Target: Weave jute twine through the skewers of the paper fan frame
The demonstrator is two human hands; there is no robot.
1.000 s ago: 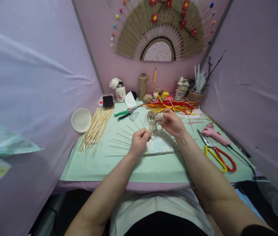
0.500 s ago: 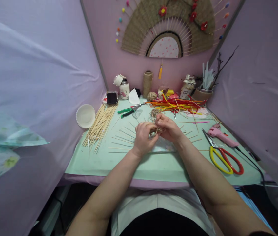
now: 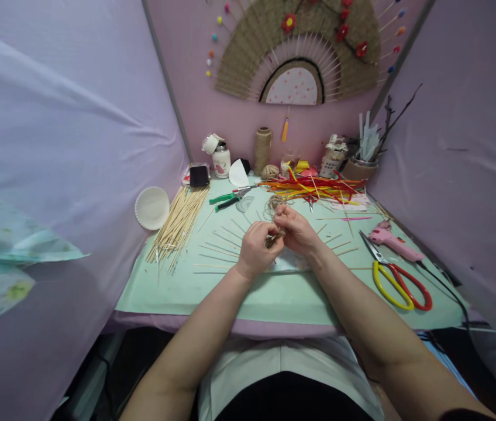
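Note:
My left hand point(image 3: 256, 248) and my right hand point(image 3: 295, 230) meet over the middle of the green mat point(image 3: 178, 289), fingers pinched together on brown jute twine point(image 3: 273, 237). A loose coil of the same twine point(image 3: 273, 203) lies just behind them. Under my hands is a half-made fan point(image 3: 226, 240): thin bamboo sticks spread like spokes around a flowered paper half-circle, mostly hidden by my hands.
A heap of bamboo skewers point(image 3: 178, 223) and a white paper bowl point(image 3: 152, 207) lie left. Green pliers point(image 3: 229, 199), coloured strips point(image 3: 313, 187), a twine spool point(image 3: 263, 149) and jars stand behind. Right lie a pink glue gun point(image 3: 392, 243) and red-yellow scissors point(image 3: 395, 278). Purple cloth walls enclose the table.
My left hand moved up and right to meet my right hand on the twine; a second ago they were apart. The view shifted slightly.

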